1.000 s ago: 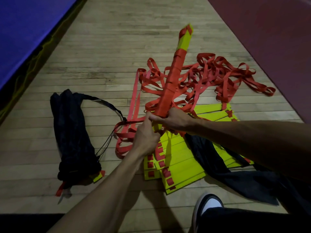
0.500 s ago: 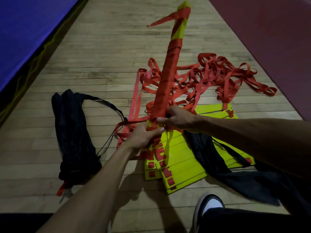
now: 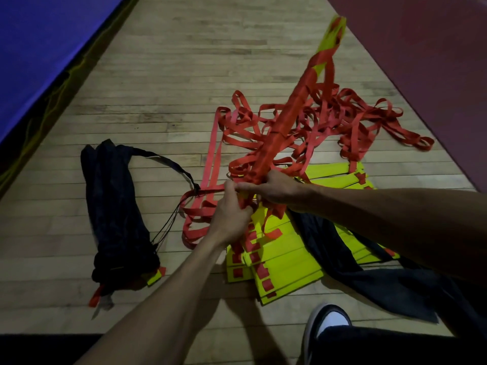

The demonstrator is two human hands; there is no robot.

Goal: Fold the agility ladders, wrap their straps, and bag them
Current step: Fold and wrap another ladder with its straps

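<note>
Careful, your right hand (image 3: 276, 188) clamps the wrapped bundle (image 3: 287, 122) upright over the rungs (image 3: 284, 262) while your left hand (image 3: 232, 214) pinches its strap (image 3: 210, 191), and any slack could unwind it.

Bare floor (image 3: 210, 61) ahead and left offers passage; tangled straps (image 3: 342, 122), stacked rungs (image 3: 284, 264) and dark bag (image 3: 116, 206) obstruct nearer ground.

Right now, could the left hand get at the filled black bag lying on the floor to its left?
Probably not at once: the left hand grips the strap-wrapped ladder bundle. Bare floor leaves the way to the black bag free.
</note>
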